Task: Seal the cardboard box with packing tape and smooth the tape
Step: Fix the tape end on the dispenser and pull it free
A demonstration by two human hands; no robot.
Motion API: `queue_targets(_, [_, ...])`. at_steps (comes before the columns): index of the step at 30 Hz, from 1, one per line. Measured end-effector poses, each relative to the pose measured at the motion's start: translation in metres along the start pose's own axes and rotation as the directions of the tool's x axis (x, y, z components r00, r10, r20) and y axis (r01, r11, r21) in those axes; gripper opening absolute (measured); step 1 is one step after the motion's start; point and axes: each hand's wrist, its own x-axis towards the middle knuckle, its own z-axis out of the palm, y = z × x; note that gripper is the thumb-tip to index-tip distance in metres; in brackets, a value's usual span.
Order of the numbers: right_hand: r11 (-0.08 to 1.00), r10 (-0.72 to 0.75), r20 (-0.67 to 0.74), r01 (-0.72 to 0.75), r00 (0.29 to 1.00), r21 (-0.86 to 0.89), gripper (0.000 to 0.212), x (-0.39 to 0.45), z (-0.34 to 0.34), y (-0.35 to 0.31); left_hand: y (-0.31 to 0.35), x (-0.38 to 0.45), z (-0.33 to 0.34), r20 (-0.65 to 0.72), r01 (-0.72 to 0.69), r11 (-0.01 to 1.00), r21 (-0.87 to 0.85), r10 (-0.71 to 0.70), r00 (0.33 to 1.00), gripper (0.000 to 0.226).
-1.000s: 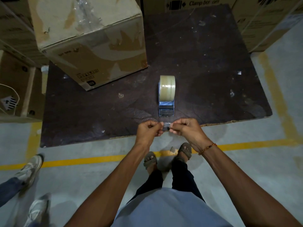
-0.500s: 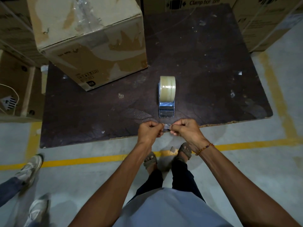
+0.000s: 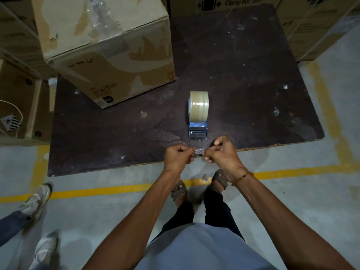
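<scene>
A tape dispenser [image 3: 198, 117] with a roll of clear tan packing tape stands on a dark board [image 3: 253, 94], its cutter end toward me. My left hand [image 3: 178, 155] and my right hand [image 3: 221, 152] are side by side just in front of the cutter, each pinching a small crumpled piece of clear tape [image 3: 198, 151] stretched between them. A worn cardboard box [image 3: 109, 47], patched with torn paper and old tape, sits on the board at the back left, well away from both hands.
Other cardboard boxes [image 3: 311, 28] line the back and right, and more stand at left [image 3: 19, 98]. Yellow floor lines [image 3: 97, 190] cross the concrete floor. Another person's shoes [image 3: 37, 201] are at lower left. My sandalled feet [image 3: 198, 184] are below my hands.
Both hands stay at the cutter end with the tape piece. The right hand has shifted slightly, its fingers more raised; the dispenser and box have not moved.
</scene>
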Motion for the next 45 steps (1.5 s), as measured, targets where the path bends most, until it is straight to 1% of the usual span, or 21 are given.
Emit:
queue_targets(2, [1.0,0.019,0.02,-0.019,1.0,0.016,0.043,0.0,-0.002,-0.001,0.0,0.0,0.0,0.001,0.005,1.0,-0.001,-0.005,1.0,0.021])
queue_targets(6, [0.988,0.109,0.093,-0.118,0.99,0.098,0.038,0.005,-0.008,0.0,0.001,0.001,-0.002,0.002,0.013,1.0,-0.008,-0.013,1.0,0.018])
queue_targets(8, [0.983,0.135,0.099,-0.146,0.986,0.111,0.026,0.007,-0.012,0.0,0.0,0.002,-0.003,-0.001,0.017,1.0,-0.008,-0.017,1.0,0.016])
queue_targets(9, [0.984,0.137,0.104,-0.148,0.985,0.102,0.019,0.008,-0.014,0.0,0.0,0.002,-0.003,-0.003,0.019,1.0,-0.008,-0.019,1.0,0.016])
queue_targets(10, [0.986,0.133,0.118,-0.143,0.984,0.081,0.021,0.007,-0.014,0.0,0.0,0.002,-0.003,-0.002,0.02,1.0,-0.01,-0.02,1.0,0.016])
queue_targets(12, [0.992,0.122,0.154,-0.126,0.981,0.02,0.035,0.007,-0.012,0.001,0.0,0.002,-0.003,0.007,0.019,1.0,-0.012,-0.019,1.0,0.015])
queue_targets(14, [0.993,0.118,0.171,-0.112,0.978,-0.046,0.042,0.006,-0.008,0.001,0.0,0.002,-0.004,0.023,0.018,1.0,-0.012,-0.018,1.0,0.014])
queue_targets(16, [0.991,0.118,0.181,-0.103,0.976,-0.088,0.037,0.007,-0.004,0.001,0.002,0.002,-0.004,0.036,0.02,1.0,-0.01,-0.02,0.999,0.014])
queue_targets(19, [0.99,0.103,0.204,-0.082,0.974,-0.111,0.021,0.01,-0.004,0.0,0.004,0.003,-0.005,0.049,0.028,1.0,-0.007,-0.028,0.998,0.016])
queue_targets(21, [0.99,0.093,0.214,-0.068,0.972,-0.12,0.02,0.011,-0.004,0.001,0.003,0.003,-0.005,0.041,0.038,0.999,-0.005,-0.038,0.998,0.016])
queue_targets(25, [0.992,0.084,0.227,-0.06,0.97,-0.11,0.02,0.01,-0.003,0.004,0.002,0.003,-0.004,-0.006,0.053,0.998,-0.019,-0.053,0.999,0.017])
queue_targets(29, [0.992,0.087,0.266,-0.06,0.96,-0.107,0.019,0.01,0.001,0.004,0.004,0.005,-0.004,-0.039,0.096,0.995,-0.038,-0.097,0.995,0.017])
queue_targets(31, [0.993,0.088,0.256,-0.066,0.963,-0.094,0.019,0.01,0.0,0.005,0.002,0.005,-0.009,-0.098,0.086,0.991,-0.102,-0.096,0.991,0.024])
queue_targets(33, [0.994,0.088,0.225,-0.07,0.97,-0.088,0.019,0.01,-0.005,0.005,0.001,0.008,-0.026,-0.194,0.049,0.974,-0.223,-0.094,0.977,0.032])
queue_targets(34, [0.993,0.086,0.218,-0.066,0.972,-0.099,0.019,0.009,-0.007,0.006,0.001,0.01,-0.035,-0.227,0.032,0.969,-0.245,-0.089,0.97,0.031])
queue_targets(35, [0.992,0.085,0.219,-0.062,0.972,-0.113,0.019,0.009,-0.009,0.006,0.001,0.01,-0.044,-0.236,0.027,0.974,-0.226,-0.082,0.968,0.026])
queue_targets(37, [0.99,0.087,0.226,-0.06,0.97,-0.125,0.018,0.01,-0.01,0.006,0.004,0.007,-0.05,-0.178,0.057,0.991,-0.125,-0.079,0.981,0.018])
queue_targets(39, [0.988,0.094,0.234,-0.062,0.968,-0.14,0.018,0.01,-0.01,0.005,0.009,0.0,-0.04,-0.048,0.111,0.993,-0.026,-0.112,0.993,0.029])
queue_targets(41, [0.986,0.105,0.243,-0.07,0.964,-0.149,0.02,0.011,-0.01,0.004,0.014,-0.006,-0.027,0.077,0.175,0.983,0.053,-0.179,0.981,0.037])
queue_targets(42, [0.986,0.11,0.248,-0.073,0.963,-0.153,0.02,0.011,-0.011,0.003,0.014,-0.007,-0.021,0.128,0.198,0.977,0.079,-0.207,0.97,0.037])
queue_targets(45, [0.984,0.111,0.256,-0.069,0.96,-0.167,0.02,0.012,-0.015,0.003,0.014,-0.005,-0.013,0.232,0.207,0.974,0.095,-0.224,0.947,0.022])
